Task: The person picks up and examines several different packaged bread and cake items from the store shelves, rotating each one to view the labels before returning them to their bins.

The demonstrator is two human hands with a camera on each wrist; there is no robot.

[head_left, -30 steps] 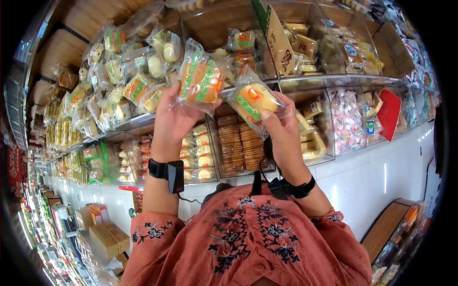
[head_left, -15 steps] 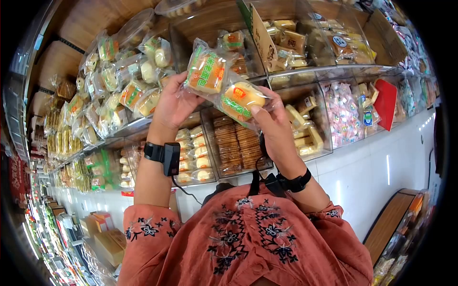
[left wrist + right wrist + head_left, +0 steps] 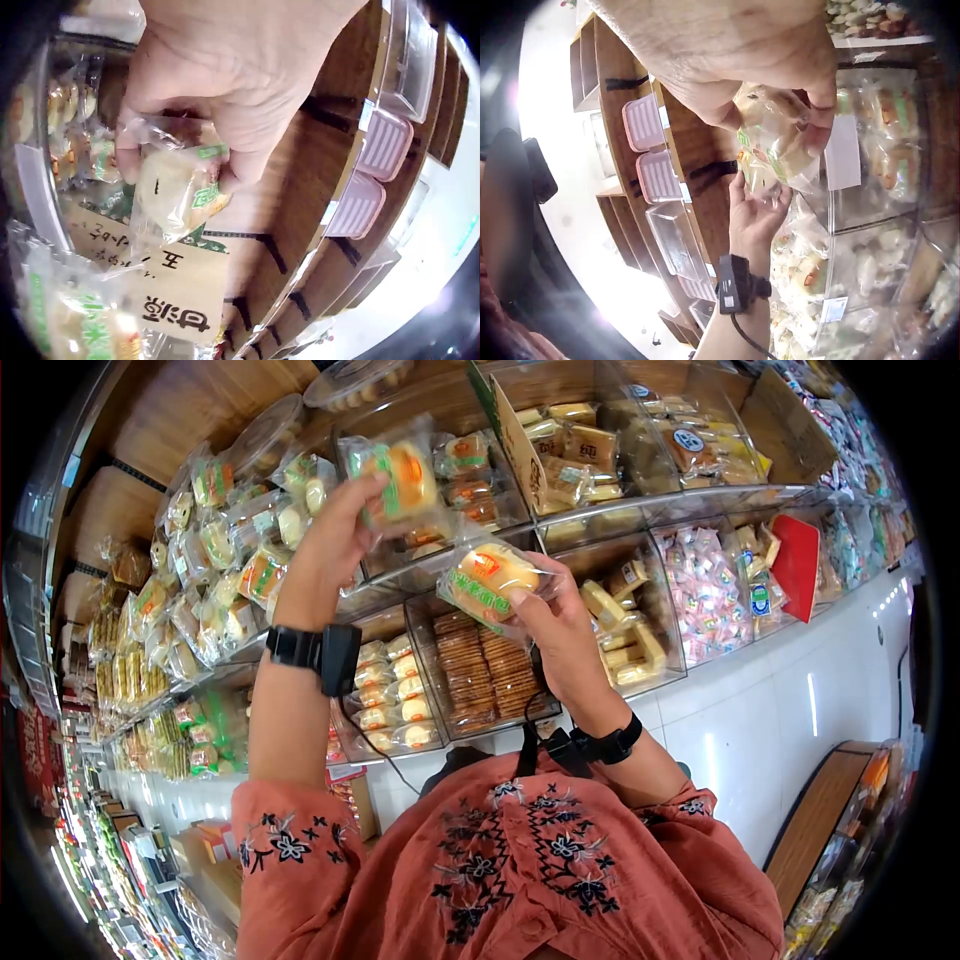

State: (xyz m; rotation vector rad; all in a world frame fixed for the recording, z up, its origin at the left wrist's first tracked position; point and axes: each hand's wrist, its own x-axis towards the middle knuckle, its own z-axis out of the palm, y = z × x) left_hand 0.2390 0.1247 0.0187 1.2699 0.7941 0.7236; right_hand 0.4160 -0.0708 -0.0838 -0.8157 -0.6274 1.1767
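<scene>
My left hand [image 3: 345, 525] pinches a clear-wrapped bread [image 3: 408, 480] with green and orange print, thumb across its face in the head view. In the left wrist view, thumb and fingers grip the edges of this wrapped bread [image 3: 180, 187]. A second wrapped bread [image 3: 490, 575], pale and rounded with similar lettering, is held by my right hand [image 3: 565, 635], thumb on its front. The right wrist view shows those fingers around the packet [image 3: 772, 124], with the left hand [image 3: 757, 225] beyond it. Both packets are raised in front of the shelf bins, the left one farther from the body.
Wrapped breads [image 3: 215, 540] are heaped on the left of the shelf. Clear bins below hold stacked brown biscuits [image 3: 485, 670], pale buns [image 3: 400, 690] and pink-wrapped sweets [image 3: 705, 595]. A cardboard sign [image 3: 520, 445] stands between upper bins, and a red card [image 3: 797, 565] leans at right.
My left hand has drawn its bread leftward and up, away from the other packet, after the two came close together. The right hand keeps its bread, shifted slightly left.
</scene>
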